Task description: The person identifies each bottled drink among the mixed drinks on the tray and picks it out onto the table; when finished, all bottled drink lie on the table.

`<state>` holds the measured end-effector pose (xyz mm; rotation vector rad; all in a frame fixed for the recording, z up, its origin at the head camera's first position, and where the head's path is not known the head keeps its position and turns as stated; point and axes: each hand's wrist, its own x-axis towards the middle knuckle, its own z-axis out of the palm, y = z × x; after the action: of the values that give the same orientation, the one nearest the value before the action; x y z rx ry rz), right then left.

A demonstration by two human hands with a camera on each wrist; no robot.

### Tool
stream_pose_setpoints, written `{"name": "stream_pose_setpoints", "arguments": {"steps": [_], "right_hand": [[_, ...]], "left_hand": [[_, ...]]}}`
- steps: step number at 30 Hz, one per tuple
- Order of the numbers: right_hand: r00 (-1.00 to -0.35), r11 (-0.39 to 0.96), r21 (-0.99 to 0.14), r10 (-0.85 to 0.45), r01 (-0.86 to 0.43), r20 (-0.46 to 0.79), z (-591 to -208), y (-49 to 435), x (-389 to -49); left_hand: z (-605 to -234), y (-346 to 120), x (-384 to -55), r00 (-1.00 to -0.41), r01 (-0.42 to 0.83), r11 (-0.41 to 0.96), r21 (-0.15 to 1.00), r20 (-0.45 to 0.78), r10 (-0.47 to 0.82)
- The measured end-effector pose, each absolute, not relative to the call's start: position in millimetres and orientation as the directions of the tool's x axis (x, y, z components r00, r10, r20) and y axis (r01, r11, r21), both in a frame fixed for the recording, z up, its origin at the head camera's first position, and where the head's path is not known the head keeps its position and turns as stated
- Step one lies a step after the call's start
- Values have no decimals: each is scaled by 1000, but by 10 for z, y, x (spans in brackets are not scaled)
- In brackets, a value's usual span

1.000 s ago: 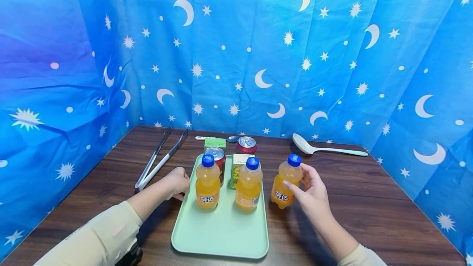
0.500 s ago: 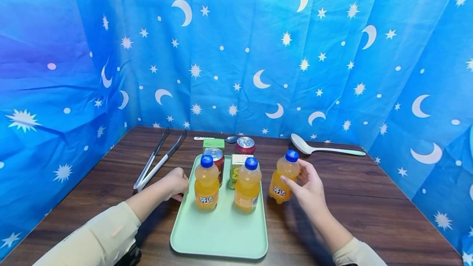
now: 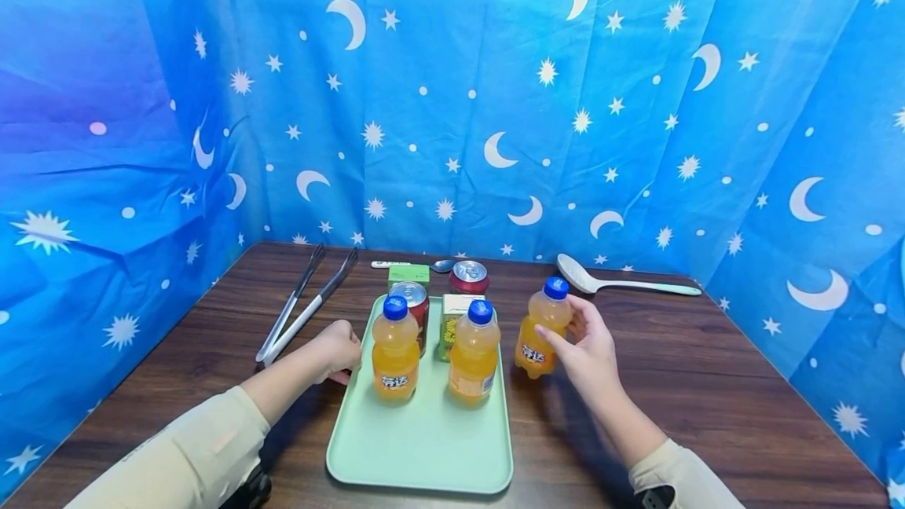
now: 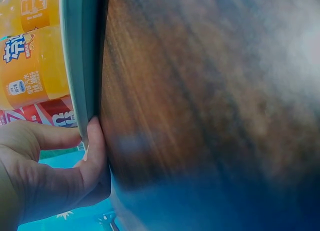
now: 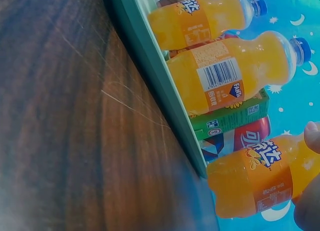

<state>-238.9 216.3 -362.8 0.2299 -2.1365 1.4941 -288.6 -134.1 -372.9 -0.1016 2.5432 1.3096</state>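
Note:
My left hand (image 3: 338, 350) pinches the left rim of the pale green tray (image 3: 420, 450); in the left wrist view thumb and finger (image 4: 95, 148) meet at that edge. Two orange-drink bottles (image 3: 396, 356) with blue caps stand on the tray, ahead of a red can (image 3: 424, 319) and a green-and-yellow drink carton (image 3: 448, 333). Right of the tray, my right hand (image 3: 592, 352) grips a third orange-drink bottle (image 3: 535, 332), slightly tilted. In the right wrist view its base (image 5: 220, 191) appears raised off the table, beside the tray's far edge.
Behind the tray are a green box (image 3: 408, 276), another red can (image 3: 470, 281) and a spoon (image 3: 444, 265). Metal tongs (image 3: 311, 311) lie at left, a white ladle-shaped spoon (image 3: 580, 276) at back right. A blue star-and-moon curtain (image 3: 452, 100) closes off the back and sides.
The bottle in my right hand has moved a little up and away from me in the head view. My left hand keeps its place on the tray rim.

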Motion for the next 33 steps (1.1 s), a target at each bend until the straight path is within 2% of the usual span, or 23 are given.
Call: {"name": "stream_pose_setpoints", "arguments": {"steps": [16, 33], "right_hand": [[-854, 339, -845, 177, -414, 490, -3593, 2169, -2577], [-825, 353, -829, 215, -433, 523, -3650, 2236, -2828]], "left_hand": [[-3736, -1337, -2893, -961, -185, 595, 782, -271, 58], [-3738, -1324, -2895, -960, -189, 595, 781, -274, 54]]}}
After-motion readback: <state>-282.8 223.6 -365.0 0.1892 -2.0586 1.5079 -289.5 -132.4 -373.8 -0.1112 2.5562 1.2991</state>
